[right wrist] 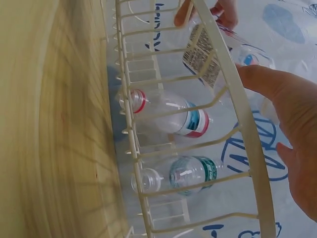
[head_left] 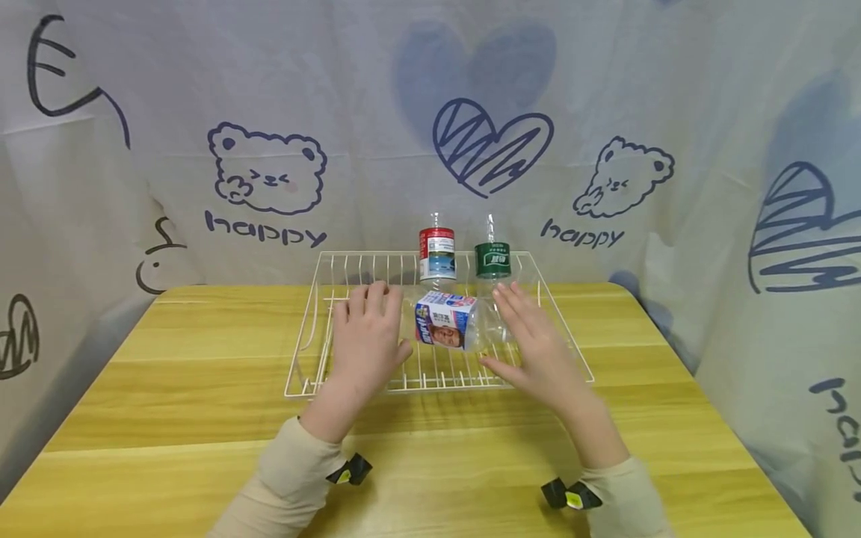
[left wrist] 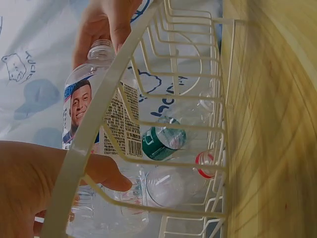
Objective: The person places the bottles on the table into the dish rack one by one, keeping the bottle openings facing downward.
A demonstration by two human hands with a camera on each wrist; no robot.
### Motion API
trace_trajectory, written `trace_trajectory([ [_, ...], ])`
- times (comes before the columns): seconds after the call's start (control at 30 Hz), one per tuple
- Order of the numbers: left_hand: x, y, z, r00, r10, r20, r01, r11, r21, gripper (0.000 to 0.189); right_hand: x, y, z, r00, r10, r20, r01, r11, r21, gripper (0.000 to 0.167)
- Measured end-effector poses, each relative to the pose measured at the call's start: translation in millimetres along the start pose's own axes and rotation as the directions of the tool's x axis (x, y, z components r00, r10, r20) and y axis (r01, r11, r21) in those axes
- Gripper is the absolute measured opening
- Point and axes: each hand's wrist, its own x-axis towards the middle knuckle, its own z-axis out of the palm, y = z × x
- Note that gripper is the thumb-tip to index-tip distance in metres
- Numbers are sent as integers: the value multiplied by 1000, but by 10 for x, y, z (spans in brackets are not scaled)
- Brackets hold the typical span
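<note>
A clear plastic bottle [head_left: 444, 321] with a blue-and-white portrait label lies sideways over a white wire basket [head_left: 430, 388]. My left hand [head_left: 366, 329] grips its base end; the thumb [left wrist: 111, 171] lies across the near side. At the other end my right hand [head_left: 538, 344] holds the uncapped neck [left wrist: 101, 49] between thumb and fingers. Behind it, a bottle with a red-and-blue label [head_left: 437, 254] and a bottle with a green label [head_left: 494, 260] stand neck down in the basket, side by side.
The basket sits on a wooden table [head_left: 430, 463], its wire rim close under both hands. A drawn-on cloth [head_left: 377, 90] hangs behind the table and along both sides. Black bands [head_left: 350, 471] are worn at both sleeve cuffs.
</note>
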Motion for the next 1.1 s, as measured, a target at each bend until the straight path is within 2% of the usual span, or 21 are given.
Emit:
trace_trajectory([
  [0.17, -19, 40, -13, 1000, 19, -12, -19, 1000, -6, 73, 1, -37, 37, 997, -40, -58, 41, 999, 12, 90],
  [0.43, -41, 83, -14, 995, 47, -87, -45, 999, 20, 68, -11, -58, 30, 998, -34, -51, 34, 999, 7, 86],
  [0.63, -40, 96, -2, 987, 62, -150, -62, 998, 2, 69, -16, -45, 29, 999, -20, -45, 21, 999, 30, 82],
  [0.77, -32, 84, 5, 974, 86, -209, -94, 995, -29, 76, -29, -22, 27, 998, -2, -63, 5, 999, 46, 81],
  [0.87, -20, 67, -6, 959, 107, -263, -129, 989, -66, 78, -30, -11, 20, 996, 10, -89, -6, 999, 45, 80],
  [1.03, 12, 23, -58, 933, 114, -342, -179, 970, -164, 67, -16, 7, 22, 986, 17, -168, -11, 999, 37, 78],
  [1.1, 25, 5, -80, 928, 106, -358, -185, 963, -197, 61, -15, 11, 21, 979, 32, -204, -25, 999, 41, 79],
])
